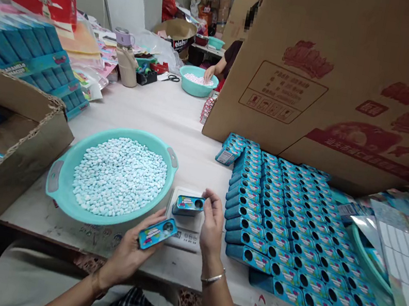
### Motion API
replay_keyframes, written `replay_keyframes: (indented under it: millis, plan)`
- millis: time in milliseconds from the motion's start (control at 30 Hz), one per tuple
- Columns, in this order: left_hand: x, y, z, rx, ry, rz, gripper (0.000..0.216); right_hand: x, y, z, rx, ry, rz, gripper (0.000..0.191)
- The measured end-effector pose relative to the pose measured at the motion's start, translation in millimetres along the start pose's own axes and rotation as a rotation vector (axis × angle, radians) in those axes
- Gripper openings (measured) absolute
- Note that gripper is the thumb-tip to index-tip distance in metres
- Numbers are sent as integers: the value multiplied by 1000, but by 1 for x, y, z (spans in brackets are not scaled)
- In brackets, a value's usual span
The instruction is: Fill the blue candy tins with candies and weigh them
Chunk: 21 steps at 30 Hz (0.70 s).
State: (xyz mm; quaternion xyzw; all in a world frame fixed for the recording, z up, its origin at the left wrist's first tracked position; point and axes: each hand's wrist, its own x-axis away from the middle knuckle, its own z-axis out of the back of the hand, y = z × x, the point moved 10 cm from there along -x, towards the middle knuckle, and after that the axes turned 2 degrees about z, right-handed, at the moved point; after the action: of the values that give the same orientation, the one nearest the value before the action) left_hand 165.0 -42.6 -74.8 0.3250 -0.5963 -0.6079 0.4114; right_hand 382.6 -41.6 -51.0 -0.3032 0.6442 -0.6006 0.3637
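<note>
A round-holed, blue oblong box [153, 236] is clasped by the left hand [128, 252]; the right hand [213, 227], loosely spread, is poised beside a matching box [186, 205] on a white plastic scale [186, 242], contact unclear. Through tilting, any contents could be spilled. “ARAMELO” seems printed on the latter; “eishu” on a black-labelled carton [182, 44].

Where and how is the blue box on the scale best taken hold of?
Probably by its long sides near the holed end, coming from the right: the blue box sits lengthwise left to right on the scale, its hole facing up, and the right hand is beside that end. Gripping the sides should leave the hole uncovered.
</note>
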Motion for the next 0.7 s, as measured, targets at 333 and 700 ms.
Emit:
replay_keyframes:
  millis: [333,700]
  plan:
    - [51,-61,104,-134,413,123,39,-5,-79,-207,688,-974,491,41]
    - [39,-69,92,-76,388,75,31,20,0,-308,1016,-1161,506,28]
